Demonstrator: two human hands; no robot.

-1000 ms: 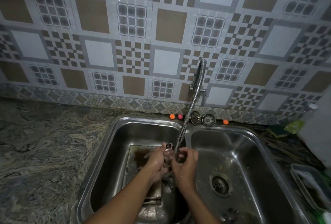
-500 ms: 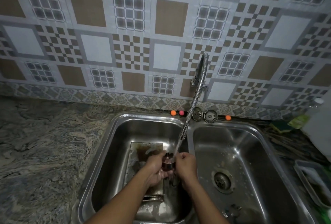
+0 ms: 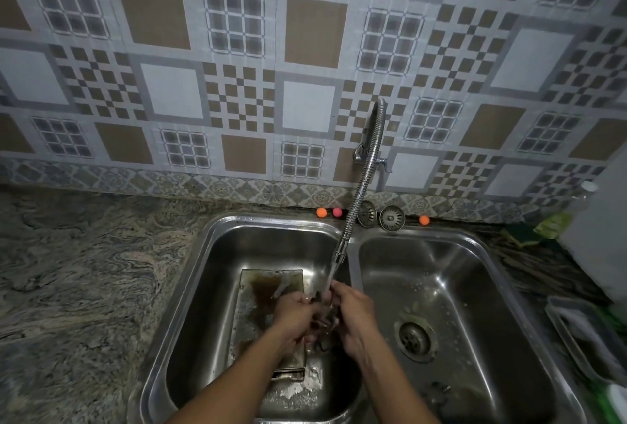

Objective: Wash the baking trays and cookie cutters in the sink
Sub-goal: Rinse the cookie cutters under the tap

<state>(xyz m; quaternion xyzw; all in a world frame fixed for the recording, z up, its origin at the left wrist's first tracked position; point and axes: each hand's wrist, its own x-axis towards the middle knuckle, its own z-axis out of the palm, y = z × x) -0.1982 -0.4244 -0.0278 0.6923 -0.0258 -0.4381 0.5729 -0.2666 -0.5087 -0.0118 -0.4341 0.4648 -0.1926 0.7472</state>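
Note:
Over the left basin of the steel sink (image 3: 210,254), my left hand (image 3: 295,316) and my right hand (image 3: 354,313) meet around a small metal cookie cutter (image 3: 322,301), mostly hidden by my fingers. Water runs onto it from the flexible steel faucet (image 3: 363,186). Under my hands a stained baking tray (image 3: 258,294) lies flat on the basin floor, with brown residue and water on it.
The right basin (image 3: 451,288) has a drain (image 3: 414,338) and some small metal pieces at its front. Two strainer plugs (image 3: 392,218) and small orange and pink balls (image 3: 321,212) sit behind the sink. A tray (image 3: 576,332) rests on the right counter; granite counter (image 3: 84,281) spreads left.
My hands stayed under the running water and kept turning the cutter between them, closing more tightly around it. The view has tilted slightly downward.

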